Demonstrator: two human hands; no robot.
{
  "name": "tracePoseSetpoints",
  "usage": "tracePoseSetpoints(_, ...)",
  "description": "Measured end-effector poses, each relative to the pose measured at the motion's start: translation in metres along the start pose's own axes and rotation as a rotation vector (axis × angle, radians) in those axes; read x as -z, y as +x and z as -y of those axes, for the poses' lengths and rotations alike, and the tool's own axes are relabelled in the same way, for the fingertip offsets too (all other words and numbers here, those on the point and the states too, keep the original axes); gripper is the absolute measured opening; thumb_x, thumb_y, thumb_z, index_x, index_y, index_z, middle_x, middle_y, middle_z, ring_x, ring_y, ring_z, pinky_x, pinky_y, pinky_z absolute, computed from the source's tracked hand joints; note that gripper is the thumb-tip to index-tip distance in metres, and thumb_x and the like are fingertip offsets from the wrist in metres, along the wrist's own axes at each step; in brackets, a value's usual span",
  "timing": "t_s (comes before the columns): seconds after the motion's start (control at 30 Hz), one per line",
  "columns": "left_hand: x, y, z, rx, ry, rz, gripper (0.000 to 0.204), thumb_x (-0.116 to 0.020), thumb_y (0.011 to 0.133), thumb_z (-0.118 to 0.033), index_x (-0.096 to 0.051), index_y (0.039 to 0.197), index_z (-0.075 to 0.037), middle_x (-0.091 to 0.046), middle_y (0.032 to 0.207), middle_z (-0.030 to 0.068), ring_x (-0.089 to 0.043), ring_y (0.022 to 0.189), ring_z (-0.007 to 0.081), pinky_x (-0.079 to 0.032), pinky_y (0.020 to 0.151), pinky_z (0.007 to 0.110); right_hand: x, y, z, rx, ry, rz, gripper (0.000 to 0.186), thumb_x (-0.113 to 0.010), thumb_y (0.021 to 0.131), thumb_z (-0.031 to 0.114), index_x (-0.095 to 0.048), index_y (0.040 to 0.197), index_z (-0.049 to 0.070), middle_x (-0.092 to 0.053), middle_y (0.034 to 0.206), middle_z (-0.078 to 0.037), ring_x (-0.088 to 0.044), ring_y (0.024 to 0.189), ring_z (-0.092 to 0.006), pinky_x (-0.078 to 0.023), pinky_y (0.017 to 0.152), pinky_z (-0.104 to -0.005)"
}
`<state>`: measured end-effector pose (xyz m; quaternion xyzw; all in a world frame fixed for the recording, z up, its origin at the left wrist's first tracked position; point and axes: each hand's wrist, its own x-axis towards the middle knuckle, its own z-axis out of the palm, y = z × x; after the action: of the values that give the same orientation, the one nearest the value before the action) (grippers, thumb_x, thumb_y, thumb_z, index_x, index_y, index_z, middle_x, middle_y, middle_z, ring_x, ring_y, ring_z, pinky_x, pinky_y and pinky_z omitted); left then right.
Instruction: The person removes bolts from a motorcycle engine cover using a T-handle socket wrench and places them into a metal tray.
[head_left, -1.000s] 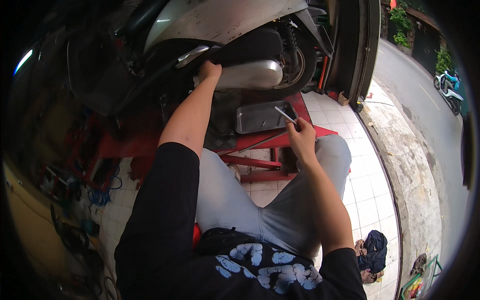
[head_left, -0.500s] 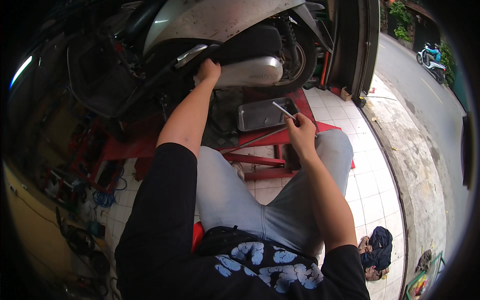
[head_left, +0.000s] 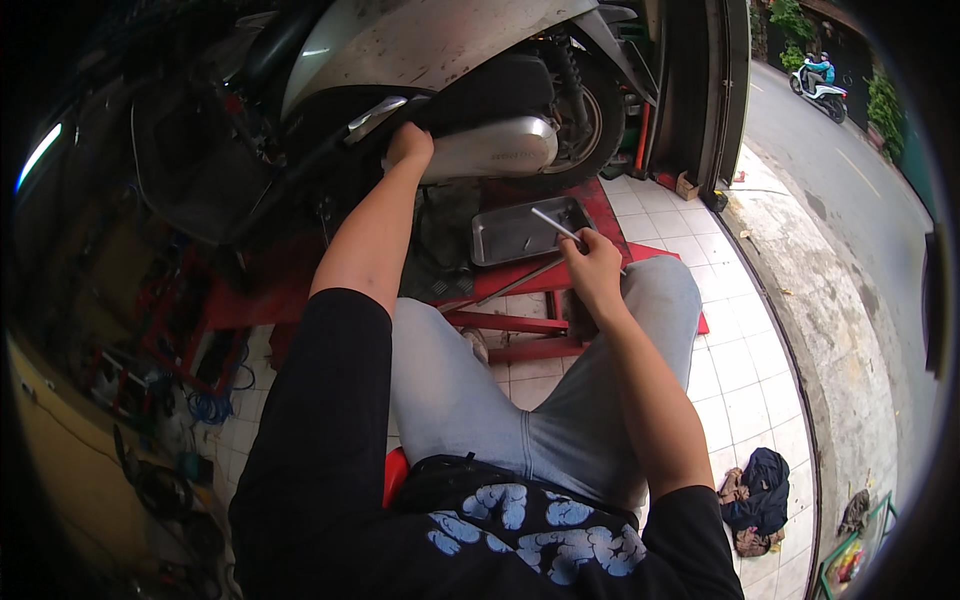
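Observation:
My left hand (head_left: 408,150) reaches against the side of the scooter (head_left: 420,40), at the front end of its silver engine-side cover (head_left: 490,150). The fingers are tucked out of sight there, so their grip is hidden. In my right hand (head_left: 594,262), above my right knee, is a slim silver metal rod (head_left: 552,222), held near its lower end and pointing up to the left. Behind the rod, a grey metal tray (head_left: 497,246) with a few small parts in it lies on the red lift stand (head_left: 610,215).
A rear wheel (head_left: 600,120) stands at the scooter's right. Dark cloths (head_left: 765,490) lie on the white tiles at lower right. Blue hose (head_left: 210,405) and red racks (head_left: 180,330) are at the left. Outside, a person rides a white scooter (head_left: 828,98) along the road.
My right hand and the rod have shifted slightly left. The left hand stays at the scooter's side. On the road, the rider has moved farther off and to the left.

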<state>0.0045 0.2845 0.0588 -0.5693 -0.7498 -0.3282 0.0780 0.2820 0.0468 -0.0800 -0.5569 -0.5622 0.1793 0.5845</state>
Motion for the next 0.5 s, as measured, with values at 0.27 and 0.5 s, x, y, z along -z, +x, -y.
tracePoseSetpoints(0.27,-0.003,-0.014,-0.008,0.001,-0.004,-0.033,0.041,-0.067,0.083,-0.038,-0.067,0.107,-0.004,-0.067,0.112,0.0192,-0.064,0.106,0.0366,-0.052,0.088,0.047,-0.002,-0.001,-0.005,0.004,-0.026,-0.012,0.032,-0.064,0.081,0.033,-0.061,0.071,0.002,-0.058,0.059,-0.013,-0.056,0.06,-0.0319,-0.038,0.071,-0.0389)
tracePoseSetpoints(0.5,-0.009,-0.009,-0.004,-0.044,0.087,-0.056,0.041,-0.064,0.085,-0.039,-0.068,0.104,-0.004,-0.068,0.109,0.0196,-0.065,0.103,0.0379,-0.053,0.086,0.048,-0.001,-0.002,-0.002,-0.026,-0.037,0.013,0.032,-0.065,0.08,0.033,-0.063,0.072,0.002,-0.059,0.06,-0.013,-0.057,0.061,-0.0326,-0.039,0.07,-0.0389)
